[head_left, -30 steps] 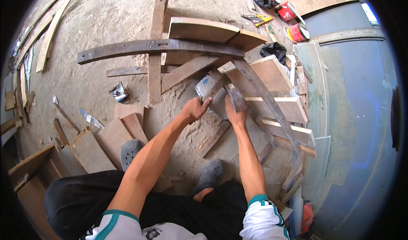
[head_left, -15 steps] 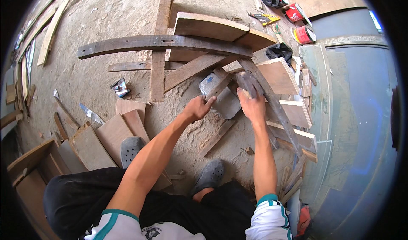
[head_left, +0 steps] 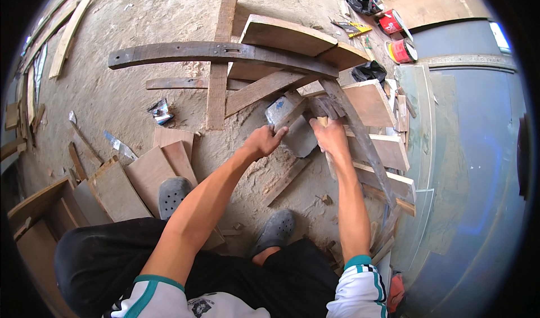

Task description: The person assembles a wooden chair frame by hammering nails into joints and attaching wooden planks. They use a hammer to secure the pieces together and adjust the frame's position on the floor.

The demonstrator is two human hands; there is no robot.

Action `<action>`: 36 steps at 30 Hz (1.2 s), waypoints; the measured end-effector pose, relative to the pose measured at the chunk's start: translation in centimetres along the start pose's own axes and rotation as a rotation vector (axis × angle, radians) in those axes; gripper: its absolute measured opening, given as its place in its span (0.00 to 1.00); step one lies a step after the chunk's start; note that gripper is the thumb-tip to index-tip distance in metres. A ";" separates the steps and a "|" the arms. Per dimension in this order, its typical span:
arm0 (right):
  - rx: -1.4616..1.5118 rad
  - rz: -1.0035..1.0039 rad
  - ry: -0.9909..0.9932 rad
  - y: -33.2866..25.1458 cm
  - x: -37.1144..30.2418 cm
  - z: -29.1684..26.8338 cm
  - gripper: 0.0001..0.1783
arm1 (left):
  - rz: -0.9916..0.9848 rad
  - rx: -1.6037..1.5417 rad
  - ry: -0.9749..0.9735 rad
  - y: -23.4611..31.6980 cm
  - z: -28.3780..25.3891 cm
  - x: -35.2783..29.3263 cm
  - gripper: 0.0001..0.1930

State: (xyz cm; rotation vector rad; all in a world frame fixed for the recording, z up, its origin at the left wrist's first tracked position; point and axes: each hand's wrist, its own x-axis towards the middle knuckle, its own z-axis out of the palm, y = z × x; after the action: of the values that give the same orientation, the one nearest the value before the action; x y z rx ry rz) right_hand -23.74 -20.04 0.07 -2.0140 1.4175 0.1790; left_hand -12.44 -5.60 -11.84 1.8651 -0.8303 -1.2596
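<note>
My left hand point(head_left: 264, 141) is closed around the near end of a short wooden strip point(head_left: 292, 114), which lies across a grey block point(head_left: 301, 137) on the ground. A blue-and-white patch point(head_left: 277, 111) shows beside the strip's far end. Just right of it, my right hand point(head_left: 332, 135) grips the light wooden handle of a hammer point(head_left: 331, 107). The dark head is up close to the strip's right side; whether it touches cannot be told. Over both hands stands a wooden frame, with a dark curved rail point(head_left: 185, 52) and a slanting leg point(head_left: 360, 132).
Several boards point(head_left: 112, 188) lean and lie at my left, near my grey clog point(head_left: 173, 197). More cut boards point(head_left: 382, 149) stack behind the slanting leg. Glass-like sheets point(head_left: 444, 149) lie on the right. Paint cans point(head_left: 402, 49), a handsaw point(head_left: 353, 28) and black bags point(head_left: 364, 4) sit far right.
The blurred hammer now shows clearly, its head tilted differently and its handle visible below my right hand. My left hand stays on the strip. The whole view has shifted slightly.
</note>
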 end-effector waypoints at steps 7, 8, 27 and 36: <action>-0.165 -0.624 0.340 -1.4 -1.9 0.0 0.14 | 0.004 -0.037 0.013 -0.3 0.0 -0.1 0.37; -0.129 -0.607 0.347 -1.5 -2.2 0.0 0.14 | -0.004 -0.035 0.013 -0.2 -0.1 -0.2 0.37; 0.128 -0.415 0.395 1.1 -4.1 1.8 0.14 | 0.083 0.328 0.251 3.4 0.6 -0.3 0.33; 0.038 -0.644 0.549 2.9 -2.4 3.3 0.04 | 0.762 0.080 0.519 3.9 0.5 6.3 0.09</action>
State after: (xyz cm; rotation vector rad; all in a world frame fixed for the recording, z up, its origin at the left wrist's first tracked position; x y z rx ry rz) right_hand -26.47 -16.79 -2.64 -2.4805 0.9612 -0.7181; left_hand -11.37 -12.95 -11.63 1.5723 -1.1394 -0.2617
